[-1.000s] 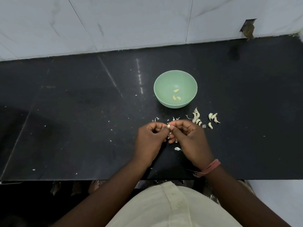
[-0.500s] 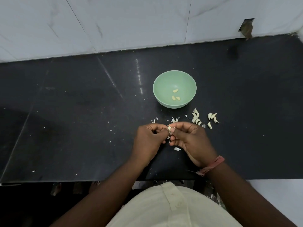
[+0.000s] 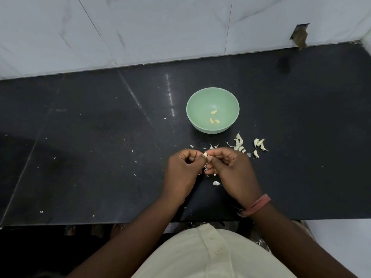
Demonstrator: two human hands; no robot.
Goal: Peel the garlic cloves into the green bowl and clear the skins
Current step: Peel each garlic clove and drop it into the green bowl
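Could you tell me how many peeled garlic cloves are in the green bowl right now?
3: one near the middle of the green bowl, two side by side nearer the person.

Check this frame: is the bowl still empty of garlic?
No, three peeled cloves lie inside the bowl.

Left hand [image 3: 185,167] and right hand [image 3: 230,167] meet, curled fingers [image 3: 215,152] pinching together.

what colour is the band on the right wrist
Pinkish red band, seen in the head view, the only one.
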